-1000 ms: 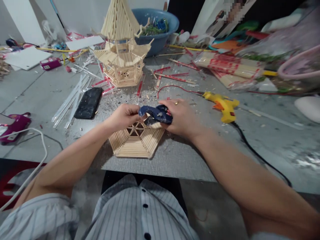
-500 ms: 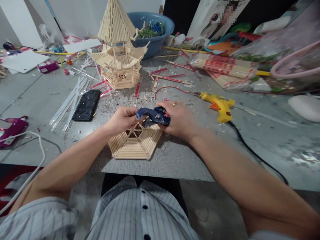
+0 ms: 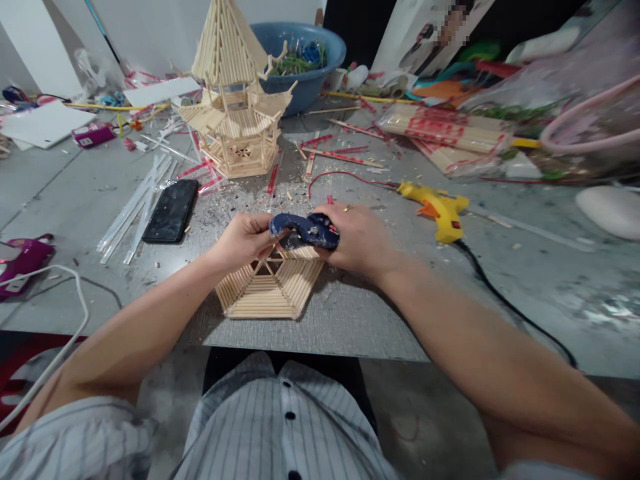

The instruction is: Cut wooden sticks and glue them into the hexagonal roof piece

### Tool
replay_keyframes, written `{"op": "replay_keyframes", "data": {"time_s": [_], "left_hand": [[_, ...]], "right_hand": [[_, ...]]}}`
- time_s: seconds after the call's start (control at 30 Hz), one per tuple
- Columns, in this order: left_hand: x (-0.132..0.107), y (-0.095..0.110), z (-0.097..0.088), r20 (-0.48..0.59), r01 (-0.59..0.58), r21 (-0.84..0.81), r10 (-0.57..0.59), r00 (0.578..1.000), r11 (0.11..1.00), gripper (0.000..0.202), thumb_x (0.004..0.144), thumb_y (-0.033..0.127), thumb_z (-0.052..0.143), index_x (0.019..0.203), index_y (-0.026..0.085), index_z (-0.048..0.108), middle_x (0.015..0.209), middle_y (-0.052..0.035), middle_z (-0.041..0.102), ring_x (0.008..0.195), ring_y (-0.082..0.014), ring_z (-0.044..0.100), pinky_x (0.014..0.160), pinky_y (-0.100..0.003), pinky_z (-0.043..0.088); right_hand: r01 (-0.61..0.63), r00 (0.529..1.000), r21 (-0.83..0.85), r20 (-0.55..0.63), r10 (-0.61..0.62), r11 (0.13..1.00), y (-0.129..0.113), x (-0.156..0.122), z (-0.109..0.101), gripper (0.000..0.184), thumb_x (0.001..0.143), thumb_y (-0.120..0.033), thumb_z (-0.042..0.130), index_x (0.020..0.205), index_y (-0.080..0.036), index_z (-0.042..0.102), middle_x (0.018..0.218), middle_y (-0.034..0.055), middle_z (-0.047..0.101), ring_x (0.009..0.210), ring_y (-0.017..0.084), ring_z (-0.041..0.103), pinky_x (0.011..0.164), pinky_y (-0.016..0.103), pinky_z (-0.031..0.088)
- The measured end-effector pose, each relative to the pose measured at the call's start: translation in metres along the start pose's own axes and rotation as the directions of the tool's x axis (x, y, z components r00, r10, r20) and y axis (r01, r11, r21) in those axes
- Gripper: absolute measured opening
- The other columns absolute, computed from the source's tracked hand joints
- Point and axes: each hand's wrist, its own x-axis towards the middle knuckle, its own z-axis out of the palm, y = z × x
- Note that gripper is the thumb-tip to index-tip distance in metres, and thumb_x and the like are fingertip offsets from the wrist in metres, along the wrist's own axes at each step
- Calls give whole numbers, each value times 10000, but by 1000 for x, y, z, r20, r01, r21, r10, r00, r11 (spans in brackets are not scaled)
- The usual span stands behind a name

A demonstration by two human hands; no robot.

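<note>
A dark blue hand cutter with a curved, glue-specked body is held level in my right hand, whose fingers are wrapped round its right end. My left hand is closed in a pinch against the cutter's left end. Whatever sits between those fingertips is hidden. Just below both hands lies a six-sided panel of wooden sticks, flat at the table's front edge, with an open spoked centre. Its far side is partly covered by my hands and the cutter.
A stick-built pagoda stands behind, before a blue basin. To the right lies a yellow glue gun with its black cord. A phone and clear glue sticks lie left. Packed sticks and scraps are farther back.
The cutter has turned slightly in my hands, and both hands stay at nearly the same place over the panel. Nothing else has moved.
</note>
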Motion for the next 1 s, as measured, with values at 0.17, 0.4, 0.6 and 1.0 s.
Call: {"op": "replay_keyframes", "data": {"time_s": [0.17,0.4,0.6,1.0], "left_hand": [[-1,1,-3,23,-2,57,1,1000,998,300,751,364,684,606,146,538,430,59,467,393,-20,372,391,-158,261],[-1,1,-3,-21,-35,200,40,999,979,248,803,238,588,580,155,518,426,52,477,394,-23,386,397,-154,275],[-1,2,-2,-27,-72,240,81,996,968,289,840,296,560,589,162,509,417,52,481,386,-22,379,394,-155,275],[-2,0,-2,-10,-83,222,87,996,971,330,827,367,591,581,155,529,440,34,508,412,-31,414,412,-166,304]], "right_hand": [[-22,1000,-22,-5,22,1000,-1,0,-1,425,710,-320,538,1097,-153,587,970,143,683,849,298,626,754,384,429],[-8,1000,-22,-23,8,1000,1,0,1,426,708,-314,548,1106,-167,585,978,131,688,864,288,622,778,391,437],[-6,1000,-29,-28,5,1000,1,0,1,416,708,-317,554,1101,-182,574,980,134,687,864,300,619,773,404,436],[-21,1000,-32,-10,20,999,0,-1,1,398,704,-309,558,1075,-167,581,976,143,686,849,301,629,760,407,443]]}}
